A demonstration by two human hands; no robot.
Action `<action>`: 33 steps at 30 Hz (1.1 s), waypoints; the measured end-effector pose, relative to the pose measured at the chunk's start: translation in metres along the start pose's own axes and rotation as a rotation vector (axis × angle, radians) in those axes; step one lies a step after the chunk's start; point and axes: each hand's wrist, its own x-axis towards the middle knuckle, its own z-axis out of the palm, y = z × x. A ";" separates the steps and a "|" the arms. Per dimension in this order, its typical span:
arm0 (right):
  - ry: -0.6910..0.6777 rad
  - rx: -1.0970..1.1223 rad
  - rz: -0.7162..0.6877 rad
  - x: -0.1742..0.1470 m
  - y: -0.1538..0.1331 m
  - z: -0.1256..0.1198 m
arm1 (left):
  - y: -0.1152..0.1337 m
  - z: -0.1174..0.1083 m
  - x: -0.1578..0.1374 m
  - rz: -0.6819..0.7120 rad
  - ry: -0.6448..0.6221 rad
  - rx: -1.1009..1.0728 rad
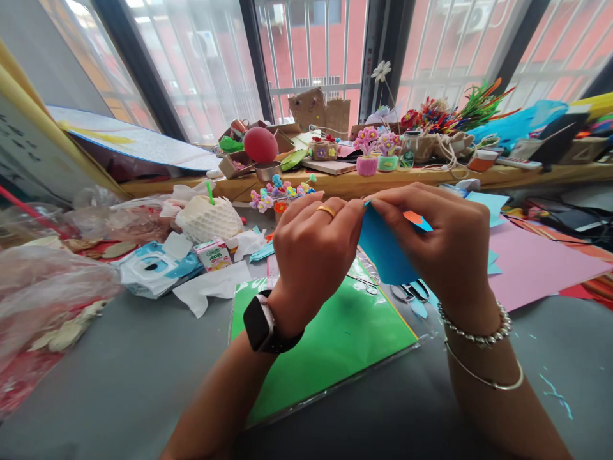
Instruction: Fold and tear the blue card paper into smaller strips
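A piece of blue paper point(385, 246) is held up in front of me, its lower end hanging free with a curved edge. My left hand point(316, 243), with a ring and a watch on the wrist, pinches the paper's top corner; its fingertips are partly hidden. Close against it, my right hand point(431, 233) grips the same paper between thumb and fingers. Below lies a green sheet pack point(330, 345) in clear plastic. Small scissors point(368, 284) rest at its far edge, and black-handled scissors point(410, 291) lie beneath my right hand.
Pink paper point(550, 262) spreads at the right. On the left are a wet wipes pack point(156, 268), a small box point(213, 255), a tissue point(215, 285) and plastic bags point(52, 294). A wooden ledge point(330, 183) crowded with craft items runs below the windows.
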 end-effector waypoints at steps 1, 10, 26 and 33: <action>-0.019 0.002 0.001 0.000 0.001 -0.001 | -0.002 -0.001 0.001 -0.019 -0.035 -0.013; 0.031 0.043 0.190 0.005 0.020 -0.018 | -0.027 -0.014 0.009 -0.200 -0.297 -0.206; -0.341 0.874 0.904 0.003 0.046 -0.015 | -0.037 -0.029 0.014 -0.310 -0.435 -0.591; -0.334 0.971 0.910 0.004 0.043 -0.013 | -0.035 -0.031 0.014 -0.295 -0.414 -0.563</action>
